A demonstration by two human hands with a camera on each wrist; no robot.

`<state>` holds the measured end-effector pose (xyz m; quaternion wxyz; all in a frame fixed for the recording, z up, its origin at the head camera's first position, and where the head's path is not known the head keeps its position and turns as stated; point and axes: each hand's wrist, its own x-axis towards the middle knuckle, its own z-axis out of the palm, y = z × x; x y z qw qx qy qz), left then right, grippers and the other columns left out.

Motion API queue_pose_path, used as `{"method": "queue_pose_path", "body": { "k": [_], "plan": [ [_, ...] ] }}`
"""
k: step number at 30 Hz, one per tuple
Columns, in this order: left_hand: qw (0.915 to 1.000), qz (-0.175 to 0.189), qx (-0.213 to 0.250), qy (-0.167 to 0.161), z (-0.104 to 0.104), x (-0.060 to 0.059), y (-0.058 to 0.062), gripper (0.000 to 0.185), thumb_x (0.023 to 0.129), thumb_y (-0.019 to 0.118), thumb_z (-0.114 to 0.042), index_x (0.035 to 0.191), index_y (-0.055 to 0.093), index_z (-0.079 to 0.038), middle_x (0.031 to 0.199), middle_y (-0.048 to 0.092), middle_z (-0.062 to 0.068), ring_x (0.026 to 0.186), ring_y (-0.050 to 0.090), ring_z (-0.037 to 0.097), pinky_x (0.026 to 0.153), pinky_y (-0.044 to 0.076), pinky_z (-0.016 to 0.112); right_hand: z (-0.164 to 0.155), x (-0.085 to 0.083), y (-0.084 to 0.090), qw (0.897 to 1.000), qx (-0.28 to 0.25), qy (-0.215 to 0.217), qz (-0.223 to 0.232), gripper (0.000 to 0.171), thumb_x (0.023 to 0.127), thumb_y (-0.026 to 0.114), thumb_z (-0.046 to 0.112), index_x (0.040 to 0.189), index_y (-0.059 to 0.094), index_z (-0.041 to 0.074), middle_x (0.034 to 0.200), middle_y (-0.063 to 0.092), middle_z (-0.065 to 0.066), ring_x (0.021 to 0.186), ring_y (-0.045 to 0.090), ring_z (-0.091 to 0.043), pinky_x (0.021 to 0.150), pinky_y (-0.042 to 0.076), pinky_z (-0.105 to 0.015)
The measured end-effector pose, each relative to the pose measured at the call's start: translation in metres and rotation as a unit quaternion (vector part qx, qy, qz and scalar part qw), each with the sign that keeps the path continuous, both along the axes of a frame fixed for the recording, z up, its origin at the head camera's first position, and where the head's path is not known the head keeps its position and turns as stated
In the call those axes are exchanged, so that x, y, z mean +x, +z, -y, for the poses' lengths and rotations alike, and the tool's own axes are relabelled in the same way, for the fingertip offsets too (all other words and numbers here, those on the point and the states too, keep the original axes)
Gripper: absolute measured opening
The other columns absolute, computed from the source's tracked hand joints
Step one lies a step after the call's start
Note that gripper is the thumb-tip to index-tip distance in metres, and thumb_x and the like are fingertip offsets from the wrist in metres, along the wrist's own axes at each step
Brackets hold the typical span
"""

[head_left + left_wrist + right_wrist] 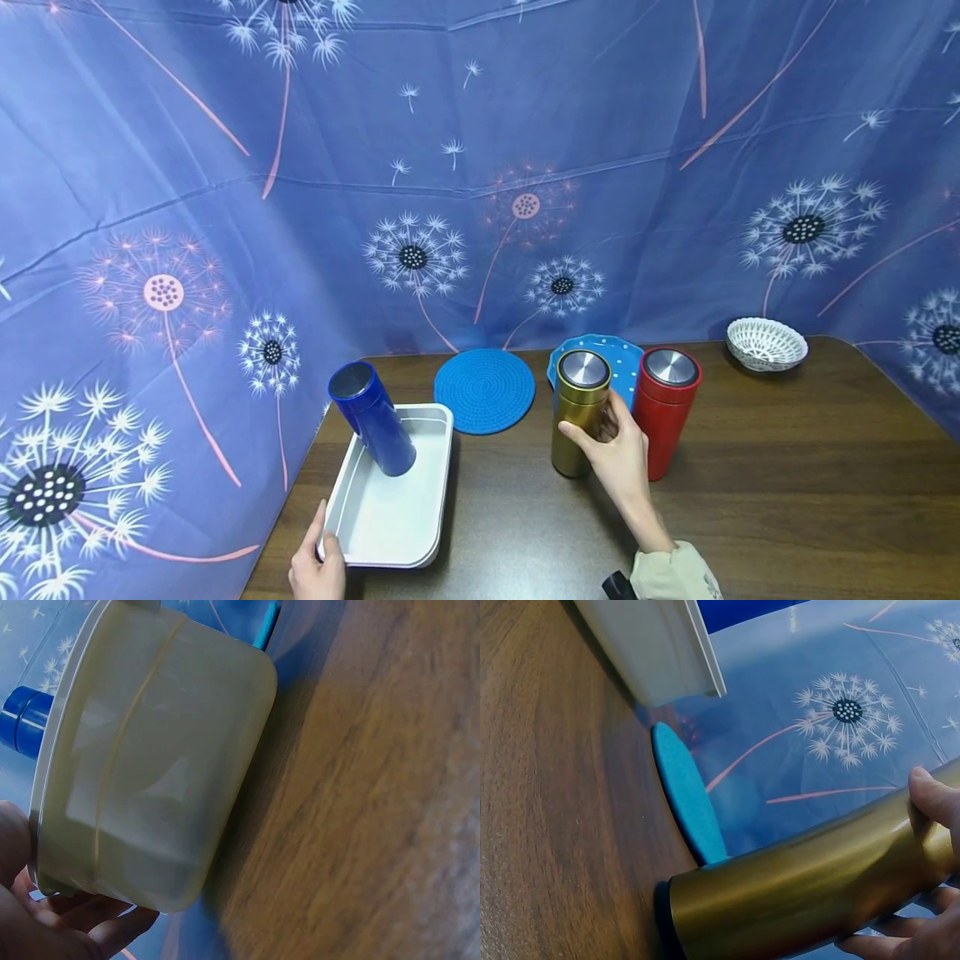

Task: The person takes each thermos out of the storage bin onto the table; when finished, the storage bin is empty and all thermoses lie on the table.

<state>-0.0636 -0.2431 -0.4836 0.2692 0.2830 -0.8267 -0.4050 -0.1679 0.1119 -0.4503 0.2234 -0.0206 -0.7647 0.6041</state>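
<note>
Gripping hand, left: the left hand [317, 568] sits at the near left table edge, thumb on top of the near corner rim of the white tray [420, 533] and fingers curled under it [97, 915]; it pinches that corner.
White tray: rests on the brown wooden table [787, 500] at the near left, long side running near to far; the left wrist view shows its pale underside and side wall [150, 772] close up.
Blue flask: a blue flask [372, 419] stands inside the far part of the tray, tilted with its top leaning to the far left; top is open or dark, lid not clear.
Right hand: the right hand [617, 454] reaches in from the near right, a beige sleeve [675, 575] at the wrist; thumb and fingers are wrapped round the middle of the gold flask [578, 412], thumb tip [937, 799] lying on its side.
Gold flask: upright on the table, near the middle, silver lid on; its dark base shows in the right wrist view [795, 892].
Red flask: a red flask [665, 408] with silver lid stands just beside the gold one, on its right.
Blue mat: a round blue woven mat [484, 390] lies flat, farther back, between tray and flasks.
Blue plate: a dotted blue plate [622, 358] lies behind the two flasks.
White basket: a small white basket [767, 342] sits at the far right.
Backdrop: blue dandelion-print cloth [480, 167] hangs behind the table.
</note>
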Motion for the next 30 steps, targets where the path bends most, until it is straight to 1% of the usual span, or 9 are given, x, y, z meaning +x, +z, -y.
{"method": "queue_pose_path", "body": {
  "k": [5, 7, 8, 13, 15, 18, 21, 24, 30],
  "plan": [
    [1.0, 0.005, 0.001, 0.002, -0.0002, 0.0017, 0.0009, 0.045, 0.087, 0.048, -0.003, 0.13, 0.061, -0.004, 0.116, 0.06, 0.033, 0.105, 0.061, 0.05, 0.068, 0.037, 0.019, 0.0003, 0.0002, -0.0014, 1.0, 0.01, -0.001, 0.009, 0.076, 0.07, 0.088, 0.016, 0.137, 0.052, 0.007, 0.122, 0.066, -0.02, 0.109, 0.065, -0.031, 0.087, 0.051, -0.033],
    [1.0, 0.009, 0.001, 0.001, 0.0001, 0.0018, 0.0013, 0.045, 0.087, 0.048, -0.003, 0.131, 0.061, -0.004, 0.116, 0.06, 0.033, 0.105, 0.061, 0.049, 0.067, 0.037, 0.019, 0.0003, 0.0002, -0.0017, 1.0, 0.009, 0.0, 0.008, 0.077, 0.07, 0.088, 0.015, 0.137, 0.052, 0.006, 0.122, 0.065, -0.021, 0.11, 0.065, -0.033, 0.087, 0.05, -0.036],
    [1.0, 0.009, 0.001, 0.0, 0.0003, 0.0018, 0.0013, 0.045, 0.087, 0.048, -0.003, 0.131, 0.061, -0.004, 0.116, 0.06, 0.033, 0.105, 0.062, 0.049, 0.067, 0.037, 0.019, 0.0002, -0.0001, -0.002, 1.0, 0.009, 0.0, 0.008, 0.077, 0.07, 0.088, 0.015, 0.137, 0.052, 0.006, 0.122, 0.065, -0.021, 0.11, 0.065, -0.033, 0.087, 0.05, -0.035],
    [1.0, 0.0, 0.002, -0.007, 0.0011, 0.0009, 0.0002, 0.045, 0.088, 0.048, -0.003, 0.13, 0.061, -0.004, 0.116, 0.061, 0.033, 0.105, 0.062, 0.048, 0.067, 0.036, 0.016, 0.0008, -0.0007, -0.0017, 1.0, 0.003, 0.009, 0.005, 0.077, 0.07, 0.088, 0.013, 0.138, 0.051, 0.007, 0.124, 0.064, -0.021, 0.112, 0.064, -0.033, 0.083, 0.047, -0.013],
    [1.0, -0.004, 0.003, -0.008, 0.0009, 0.0009, 0.0, 0.045, 0.088, 0.048, -0.002, 0.13, 0.061, -0.004, 0.116, 0.061, 0.033, 0.105, 0.061, 0.048, 0.067, 0.037, 0.017, 0.0014, -0.0009, -0.0012, 1.0, 0.004, 0.014, 0.006, 0.078, 0.07, 0.087, 0.013, 0.139, 0.05, 0.007, 0.126, 0.063, -0.022, 0.114, 0.063, -0.033, 0.084, 0.047, -0.012],
    [1.0, -0.004, 0.004, -0.008, 0.0001, 0.0006, 0.001, 0.045, 0.087, 0.048, -0.003, 0.13, 0.061, -0.004, 0.116, 0.061, 0.033, 0.105, 0.061, 0.048, 0.067, 0.038, 0.02, 0.0018, -0.0009, -0.0009, 1.0, 0.008, 0.022, 0.006, 0.08, 0.072, 0.087, 0.014, 0.141, 0.047, 0.005, 0.128, 0.061, -0.025, 0.116, 0.061, -0.036, 0.089, 0.05, -0.027],
    [1.0, -0.003, 0.001, -0.007, -0.0003, 0.0004, 0.0013, 0.044, 0.088, 0.048, -0.003, 0.13, 0.061, -0.004, 0.116, 0.061, 0.033, 0.104, 0.061, 0.049, 0.068, 0.04, 0.024, 0.0018, -0.0007, -0.0019, 1.0, 0.012, 0.025, 0.006, 0.081, 0.073, 0.086, 0.013, 0.142, 0.045, 0.004, 0.129, 0.059, -0.027, 0.116, 0.06, -0.04, 0.091, 0.049, -0.041],
    [1.0, 0.002, -0.001, -0.008, -0.0001, 0.0002, 0.0014, 0.045, 0.088, 0.048, -0.002, 0.13, 0.061, -0.005, 0.116, 0.061, 0.032, 0.106, 0.061, 0.048, 0.069, 0.04, 0.023, 0.0014, -0.0004, -0.0026, 0.999, 0.024, 0.027, 0.006, 0.081, 0.074, 0.085, 0.014, 0.142, 0.043, 0.004, 0.13, 0.058, -0.027, 0.116, 0.06, -0.04, 0.091, 0.049, -0.044],
    [0.9998, 0.005, 0.012, -0.013, 0.0001, -0.0004, 0.0023, 0.046, 0.088, 0.047, -0.002, 0.132, 0.06, -0.005, 0.119, 0.06, 0.032, 0.11, 0.06, 0.047, 0.068, 0.035, 0.012, -0.0008, 0.0027, -0.007, 0.996, 0.082, 0.032, 0.021, 0.088, 0.078, 0.083, 0.024, 0.149, 0.034, 0.009, 0.133, 0.056, -0.025, 0.12, 0.057, -0.04, 0.096, 0.047, -0.051]
  ]
}}
